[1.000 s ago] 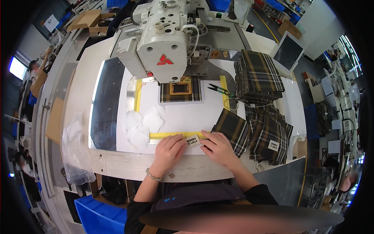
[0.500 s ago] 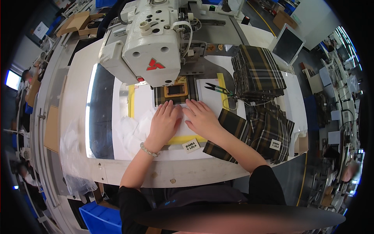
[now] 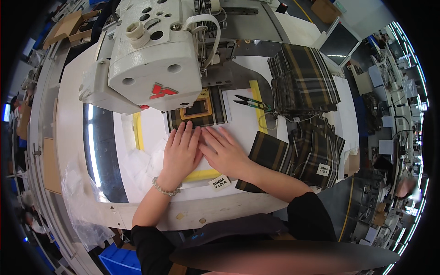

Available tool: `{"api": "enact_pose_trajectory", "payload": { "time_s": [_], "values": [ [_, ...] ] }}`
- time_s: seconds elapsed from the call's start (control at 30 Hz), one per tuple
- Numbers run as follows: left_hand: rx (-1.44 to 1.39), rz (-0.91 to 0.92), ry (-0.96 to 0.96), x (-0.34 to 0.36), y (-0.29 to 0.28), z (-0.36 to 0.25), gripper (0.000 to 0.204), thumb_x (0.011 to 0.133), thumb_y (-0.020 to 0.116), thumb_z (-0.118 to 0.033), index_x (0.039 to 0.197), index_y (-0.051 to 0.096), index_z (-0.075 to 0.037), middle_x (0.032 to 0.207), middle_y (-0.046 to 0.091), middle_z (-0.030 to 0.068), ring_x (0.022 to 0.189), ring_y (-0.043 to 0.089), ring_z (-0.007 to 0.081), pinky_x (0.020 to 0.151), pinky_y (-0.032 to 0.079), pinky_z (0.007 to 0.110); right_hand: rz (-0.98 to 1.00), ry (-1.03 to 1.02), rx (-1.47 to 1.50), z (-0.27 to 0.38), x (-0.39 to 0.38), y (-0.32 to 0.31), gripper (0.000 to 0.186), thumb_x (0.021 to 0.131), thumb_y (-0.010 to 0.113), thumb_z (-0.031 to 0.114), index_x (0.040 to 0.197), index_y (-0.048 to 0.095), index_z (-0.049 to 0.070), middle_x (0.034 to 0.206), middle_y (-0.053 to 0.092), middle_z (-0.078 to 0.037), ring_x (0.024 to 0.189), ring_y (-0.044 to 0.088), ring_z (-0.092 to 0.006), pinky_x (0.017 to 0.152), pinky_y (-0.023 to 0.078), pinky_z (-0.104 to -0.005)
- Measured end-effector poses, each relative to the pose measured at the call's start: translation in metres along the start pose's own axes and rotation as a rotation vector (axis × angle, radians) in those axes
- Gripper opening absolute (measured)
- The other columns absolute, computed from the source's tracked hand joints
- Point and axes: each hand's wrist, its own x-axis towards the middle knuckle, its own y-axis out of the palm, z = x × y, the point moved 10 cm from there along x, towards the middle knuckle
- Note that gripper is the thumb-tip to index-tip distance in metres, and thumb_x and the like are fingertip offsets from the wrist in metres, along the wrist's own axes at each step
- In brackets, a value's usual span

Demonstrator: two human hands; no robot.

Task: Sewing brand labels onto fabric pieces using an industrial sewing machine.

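A dark plaid fabric piece (image 3: 222,117) lies beneath the sewing machine head (image 3: 153,73), with a yellow frame-shaped clamp (image 3: 208,111) on top of it. My left hand (image 3: 182,149) rests palm down, fingers stretched out, with its fingertips at the fabric's near edge. Beside it, my right hand (image 3: 224,151) also lies flat with fingers extended toward that edge, and the two hands meet at the thumbs. Neither one grips anything. A small cream label (image 3: 219,183) with dark print lies close to my right wrist.
Green-handled thread snips (image 3: 252,103) lie right of the clamp. Beyond them rises a tall stack of folded plaid fabric (image 3: 305,78), with loose plaid pieces (image 3: 316,151) nearer me. White crumpled sheets (image 3: 146,165) lie left; clear plastic (image 3: 82,201) hangs over the table edge.
The whole view has shifted, and the machine head looks larger and farther left. My hands stay flat at the fabric's near edge.
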Motion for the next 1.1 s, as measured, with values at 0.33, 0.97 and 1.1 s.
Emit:
{"api": "enact_pose_trajectory", "payload": {
  "time_s": [0.33, 0.97, 1.1],
  "values": [
    [-0.051, -0.010, 0.045, -0.002, -0.009, 0.001, 0.050, 0.077, 0.069, -0.023, 0.120, 0.058, -0.001, 0.127, 0.057, 0.0182, 0.117, 0.057, 0.0317, 0.098, 0.046, 0.043, 0.039, -0.037, 0.154, 0.001, 0.001, 0.000, 0.034, 0.080, 0.063, 0.014, 0.112, 0.063, 0.006, 0.131, 0.054, -0.017, 0.128, 0.049, -0.0309, 0.109, 0.035, -0.0461],
    [0.097, 0.003, -0.124, -0.003, -0.017, 0.012, 0.052, 0.079, 0.065, -0.039, 0.123, 0.061, -0.012, 0.126, 0.059, 0.0132, 0.114, 0.057, 0.0304, 0.093, 0.044, 0.047, 0.125, -0.011, 0.119, 0.001, -0.001, -0.003, 0.045, 0.078, 0.070, 0.022, 0.120, 0.062, 0.010, 0.138, 0.050, -0.012, 0.130, 0.047, -0.0264, 0.112, 0.031, -0.0451],
    [0.133, 0.030, -0.165, -0.007, -0.014, 0.018, 0.056, 0.082, 0.063, -0.047, 0.127, 0.060, -0.012, 0.130, 0.057, 0.0145, 0.117, 0.056, 0.0322, 0.097, 0.041, 0.049, 0.126, 0.049, 0.105, -0.008, 0.003, -0.006, 0.044, 0.078, 0.070, 0.025, 0.119, 0.062, 0.010, 0.140, 0.048, -0.014, 0.130, 0.047, -0.0273, 0.112, 0.030, -0.0467]
  ]
}}
